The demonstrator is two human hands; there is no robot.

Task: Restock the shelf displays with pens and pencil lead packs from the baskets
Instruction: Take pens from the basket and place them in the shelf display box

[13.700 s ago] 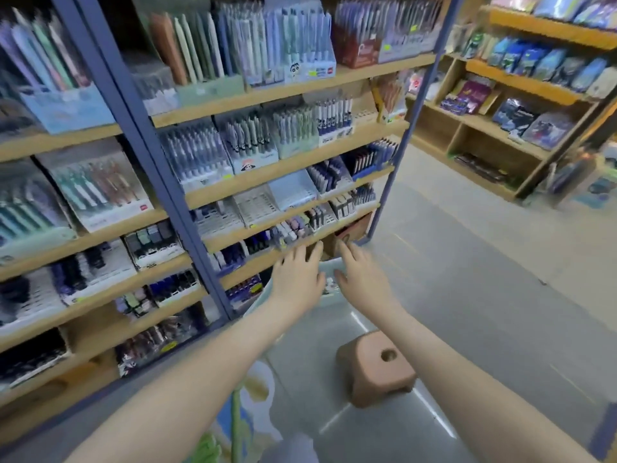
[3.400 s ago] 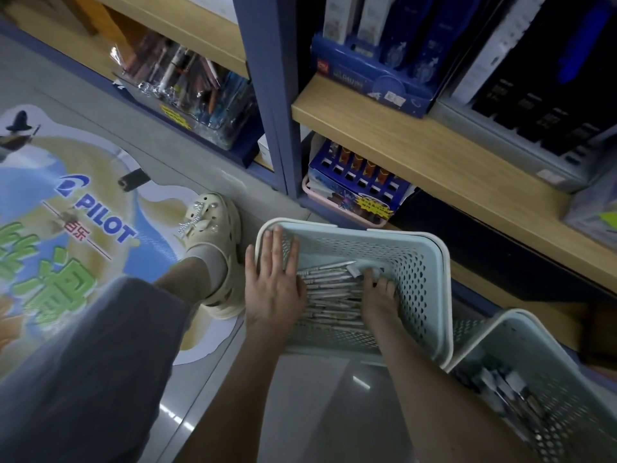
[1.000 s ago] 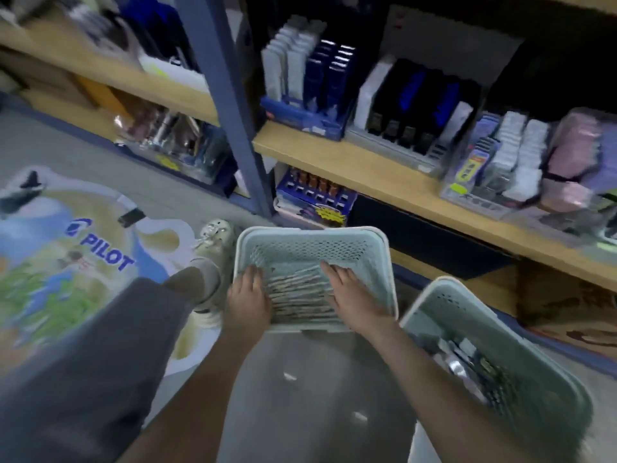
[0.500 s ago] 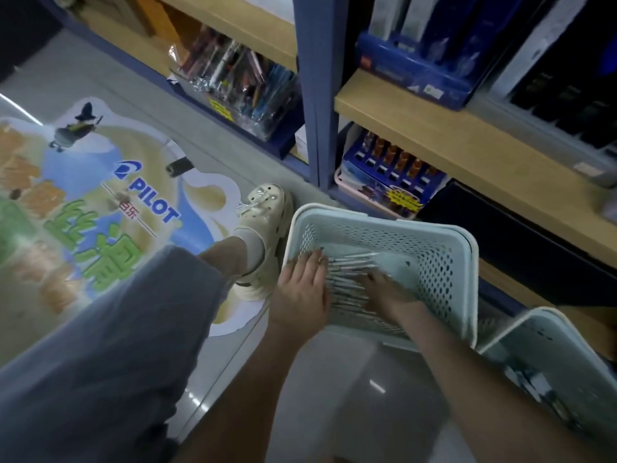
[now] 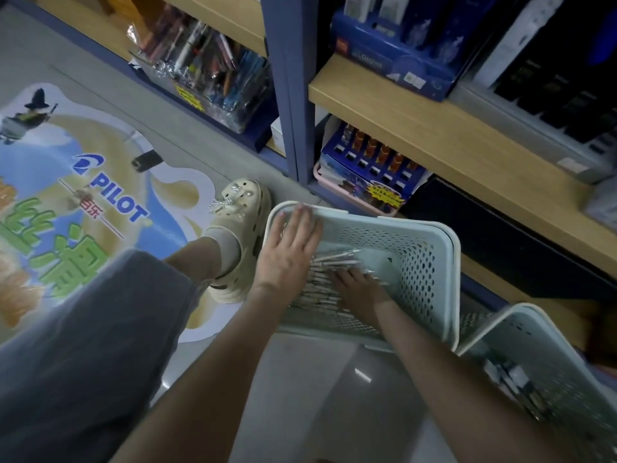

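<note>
The left hand (image 5: 289,253) lies flat, fingers straight, over the near-left corner of a pale perforated basket (image 5: 445,262) on the floor. The right hand (image 5: 360,289) is inside it, its fingers spread loosely on a heap of pens (image 5: 334,257) between the two hands. A second basket (image 5: 521,332) stands just right of the right forearm. Beyond the hands is the wooden shelf (image 5: 434,128).
</note>
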